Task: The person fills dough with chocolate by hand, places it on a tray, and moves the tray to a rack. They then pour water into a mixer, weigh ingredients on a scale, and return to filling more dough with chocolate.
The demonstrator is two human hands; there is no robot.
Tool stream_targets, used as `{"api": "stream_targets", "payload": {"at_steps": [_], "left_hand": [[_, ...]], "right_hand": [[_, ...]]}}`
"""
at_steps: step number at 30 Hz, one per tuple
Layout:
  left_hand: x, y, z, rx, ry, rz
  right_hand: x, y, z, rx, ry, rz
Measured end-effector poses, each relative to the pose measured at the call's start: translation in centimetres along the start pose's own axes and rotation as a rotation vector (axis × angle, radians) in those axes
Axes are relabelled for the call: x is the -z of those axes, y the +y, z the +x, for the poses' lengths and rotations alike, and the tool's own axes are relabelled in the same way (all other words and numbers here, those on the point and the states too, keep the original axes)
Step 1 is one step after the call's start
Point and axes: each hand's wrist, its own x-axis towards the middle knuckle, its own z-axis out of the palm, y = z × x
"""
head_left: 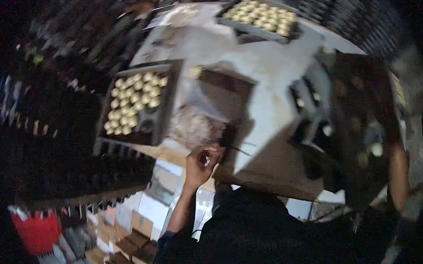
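My left hand (202,164) is over the near edge of the table with its fingers curled round. Something pale shows inside the curl, too blurred to name. Just beyond it lie a heap of pale, crumbly stuff (192,125) and a brown tray or board (228,92). On the right my bare forearm (399,176) reaches up beside a large dark tray-like shape (359,108), smeared by motion, with a few pale round pieces on it. My right hand is lost in the dark there, its fingers hidden.
A tray of pale dough balls (135,99) stands at the left of the white table (271,97). A second filled tray (256,19) is at the far side. Dark slatted racks (345,15) border the table. Cardboard boxes (142,225) and a red container (36,232) are below left.
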Motion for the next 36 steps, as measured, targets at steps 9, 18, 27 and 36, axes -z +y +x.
{"api": "stream_targets", "payload": {"at_steps": [9, 18, 27, 36], "left_hand": [[18.2, -20.9, 17.9, 0.31, 0.181, 0.666], [13.8, -12.3, 16.0, -0.182, 0.496, 0.262], [-0.4, 10.1, -0.1, -0.386, -0.3, -0.143], [-3.8, 14.2, -6.8, -0.074, -0.017, -0.48]], "right_hand": [[9.1, -23.2, -2.3, 0.313, -0.112, 0.3], [5.1, -29.1, -3.5, -0.054, -0.037, 0.716], [-7.6, -32.8, -4.6, -0.354, -0.314, 1.895], [-1.9, -31.8, -6.8, 0.091, 0.396, 1.582]]}}
